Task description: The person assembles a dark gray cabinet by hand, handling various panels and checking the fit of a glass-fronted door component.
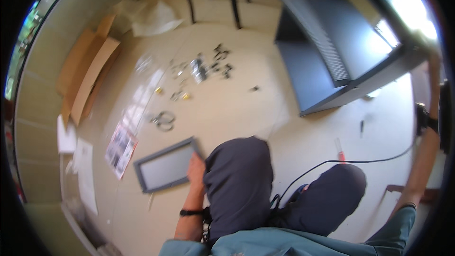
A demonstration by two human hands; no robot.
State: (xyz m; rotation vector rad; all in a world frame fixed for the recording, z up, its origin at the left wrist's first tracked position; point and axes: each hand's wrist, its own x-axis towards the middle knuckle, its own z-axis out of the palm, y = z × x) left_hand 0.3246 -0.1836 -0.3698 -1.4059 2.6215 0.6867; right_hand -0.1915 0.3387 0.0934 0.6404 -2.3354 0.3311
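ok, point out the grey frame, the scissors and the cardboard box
Grey frame (164, 152), head view: its upper long bar.
Scissors (165, 121), head view: the handles.
Cardboard box (95, 77), head view: its paler flap.

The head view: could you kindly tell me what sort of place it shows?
Probably an indoor room, perhaps a workroom or home: a dark cabinet-like unit and scissors on a pale floor, with an open cardboard box.

A grey rectangular frame (167, 167) with a paler centre is being held slantwise by its right end. Well apart, ahead and to the right, a dark, open-sided cabinet (350, 37) is being brightly lit.
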